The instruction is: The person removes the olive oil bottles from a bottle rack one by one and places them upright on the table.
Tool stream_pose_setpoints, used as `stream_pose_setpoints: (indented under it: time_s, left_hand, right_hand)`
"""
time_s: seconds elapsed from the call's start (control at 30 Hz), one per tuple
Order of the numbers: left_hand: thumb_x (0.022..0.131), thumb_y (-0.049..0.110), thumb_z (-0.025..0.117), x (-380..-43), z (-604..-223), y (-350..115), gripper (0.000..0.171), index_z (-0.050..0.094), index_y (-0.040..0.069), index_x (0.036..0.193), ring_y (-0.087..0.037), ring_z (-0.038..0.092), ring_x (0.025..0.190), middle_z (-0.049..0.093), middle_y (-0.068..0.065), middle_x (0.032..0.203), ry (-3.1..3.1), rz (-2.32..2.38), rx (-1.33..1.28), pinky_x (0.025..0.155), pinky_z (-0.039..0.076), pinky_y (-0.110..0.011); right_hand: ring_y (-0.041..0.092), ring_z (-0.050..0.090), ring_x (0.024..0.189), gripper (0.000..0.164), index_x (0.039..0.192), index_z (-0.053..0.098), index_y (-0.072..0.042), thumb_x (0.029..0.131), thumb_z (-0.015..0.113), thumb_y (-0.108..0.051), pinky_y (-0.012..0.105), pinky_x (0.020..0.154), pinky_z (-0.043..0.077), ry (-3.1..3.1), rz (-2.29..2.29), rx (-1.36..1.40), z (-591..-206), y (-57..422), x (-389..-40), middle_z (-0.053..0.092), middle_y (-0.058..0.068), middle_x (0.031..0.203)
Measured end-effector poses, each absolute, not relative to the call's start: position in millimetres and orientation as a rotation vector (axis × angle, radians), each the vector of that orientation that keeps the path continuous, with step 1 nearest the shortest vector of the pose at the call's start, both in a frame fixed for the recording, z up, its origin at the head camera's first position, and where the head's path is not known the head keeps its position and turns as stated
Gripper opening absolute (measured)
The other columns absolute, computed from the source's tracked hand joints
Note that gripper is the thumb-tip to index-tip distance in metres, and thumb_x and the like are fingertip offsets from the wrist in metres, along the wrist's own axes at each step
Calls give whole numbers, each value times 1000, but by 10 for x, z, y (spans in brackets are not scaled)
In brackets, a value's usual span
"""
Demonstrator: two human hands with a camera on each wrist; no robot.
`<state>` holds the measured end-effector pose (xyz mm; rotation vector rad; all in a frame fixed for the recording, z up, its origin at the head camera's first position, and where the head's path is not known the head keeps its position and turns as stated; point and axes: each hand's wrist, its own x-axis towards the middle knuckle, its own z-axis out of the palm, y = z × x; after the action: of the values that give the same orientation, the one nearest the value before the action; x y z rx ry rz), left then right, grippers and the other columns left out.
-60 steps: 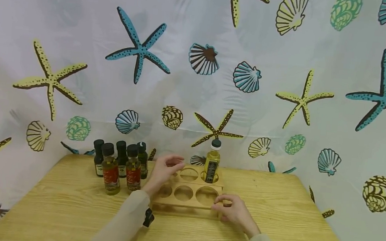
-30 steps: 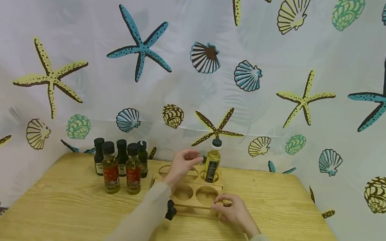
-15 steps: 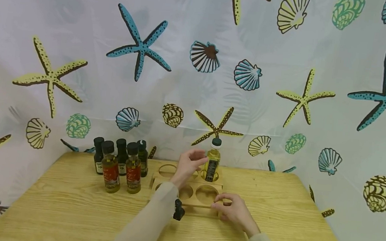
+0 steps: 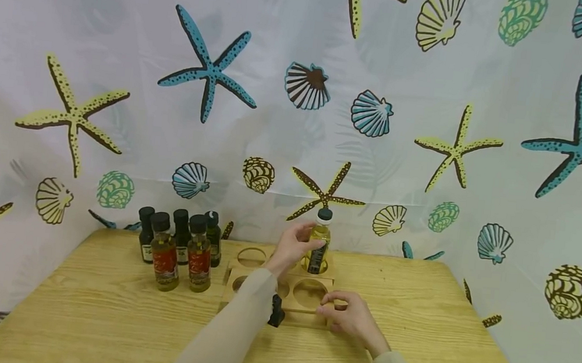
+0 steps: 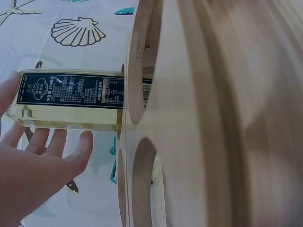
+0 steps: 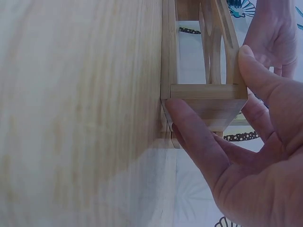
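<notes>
In the head view my left hand (image 4: 292, 249) is beside a yellow oil bottle (image 4: 319, 248) with a dark cap and black label, standing in the back right hole of a two-tier wooden bottle rack (image 4: 278, 314). The left wrist view has its spread fingers (image 5: 84, 144) along one side of the bottle (image 5: 71, 116), one fingertip plainly apart from the glass; a firm grip does not show. My right hand (image 4: 351, 316) holds the rack's right end. In the right wrist view thumb and fingers span the rack's end piece (image 6: 208, 92).
Several bottles stand left of the rack: two with red labels (image 4: 165, 260) in front and dark ones (image 4: 145, 235) behind. The wooden table (image 4: 99, 315) meets a cloth backdrop (image 4: 295, 135) printed with starfish and shells. Other round holes (image 4: 252, 255) in the rack hold nothing.
My left hand has moved right across the rack's back row, up to the oil bottle. The right hand has kept its hold on the rack, and the bottles stand where they were.
</notes>
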<state>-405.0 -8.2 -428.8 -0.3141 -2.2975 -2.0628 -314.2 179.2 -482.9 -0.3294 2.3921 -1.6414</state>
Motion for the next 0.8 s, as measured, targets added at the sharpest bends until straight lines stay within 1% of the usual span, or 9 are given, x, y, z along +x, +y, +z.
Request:
stream_pose_setpoints:
  time_s: [0.23,0.37,0.43,0.5,0.63,0.67,0.8]
  left_hand:
    - [92,22,71,-4079,-4343,-66,59,48,21,145,-32,50,131,51,-13,145,-2348,-2032,-331,106,42,-54]
    - [91,23,72,-4086,-4353,-83,60,47,22,145,-32,50,130,50,-13,145,-2363,-2016,-329,105,44,-52]
    - [91,22,72,-4089,-4348,-89,59,47,21,145,-32,51,128,51,-14,144,-2355,-2022,-357,103,45,-51]
    - [91,22,72,-4087,-4344,-95,60,47,20,145,-33,52,127,52,-14,143,-2350,-2015,-389,102,46,-51]
    - [91,23,72,-4067,-4352,-102,62,45,17,147,-34,52,128,51,-16,144,-2350,-1966,-450,102,46,-52]
    - [91,24,72,-4060,-4359,-106,63,45,18,148,-34,50,129,50,-15,145,-2353,-1949,-446,102,46,-52]
    - [92,26,70,-4031,-4374,-120,62,44,22,148,-35,47,133,47,-14,147,-2335,-1925,-419,104,44,-54]
  right_hand:
    - [7,37,51,20,103,69,-7,91,72,-23,26,54,45,2402,-1636,-325,-4834,1775,-3134,72,15,92]
    - [7,34,49,20,102,69,-7,91,72,-24,27,53,43,2400,-1637,-320,-4821,1777,-3126,72,15,88]
    - [7,36,50,21,103,70,-8,91,72,-25,27,53,44,2402,-1635,-316,-4811,1780,-3124,72,15,89]
    - [8,42,53,23,104,69,-7,90,72,-25,28,55,46,2401,-1635,-314,-4807,1786,-3125,72,13,92]
    - [11,55,66,27,107,69,-6,90,73,-27,30,59,52,2423,-1627,-314,-4802,1801,-3130,71,7,100]
    - [11,55,67,27,107,69,-6,90,73,-26,30,59,52,2423,-1629,-314,-4801,1801,-3131,70,6,100]
    - [11,52,63,26,107,69,-5,91,72,-25,29,58,51,2411,-1631,-314,-4806,1798,-3129,70,10,101]
